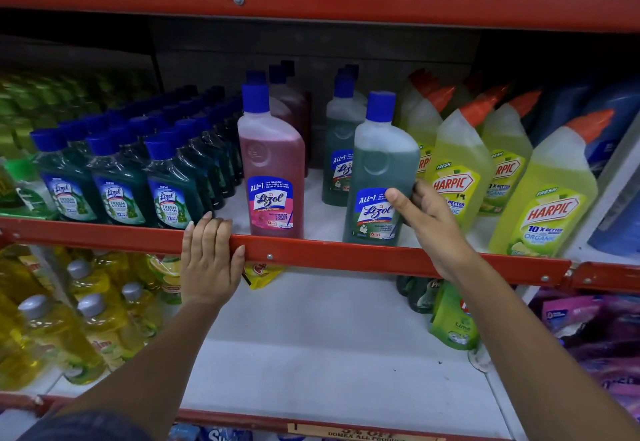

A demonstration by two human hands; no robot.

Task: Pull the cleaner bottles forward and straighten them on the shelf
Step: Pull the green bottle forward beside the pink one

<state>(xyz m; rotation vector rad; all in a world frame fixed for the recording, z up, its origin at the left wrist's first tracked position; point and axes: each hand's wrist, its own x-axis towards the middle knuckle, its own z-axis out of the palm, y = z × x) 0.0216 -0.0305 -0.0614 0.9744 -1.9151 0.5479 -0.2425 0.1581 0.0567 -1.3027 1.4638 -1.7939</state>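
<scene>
Gripping a green cleaner bottle [379, 177] by its right side, the right hand [431, 222] holds it upright at the shelf's near edge. Left hand [209, 260] rests flat over the red shelf rail [346, 253], holding nothing. A pink cleaner bottle [272, 170] stands left of the green one, well apart; more green bottles [337, 149] stand farther back.

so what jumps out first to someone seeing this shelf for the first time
The pink Lizol bottle stands alone at the front edge of the red shelf rail, bright against the dark green small bottles packed to its left. Just right of it, the right hand has a grip on a green Lizol bottle, while the left hand rests flat on the rail. Yellow-green Harpic bottles fill the far right.
</scene>
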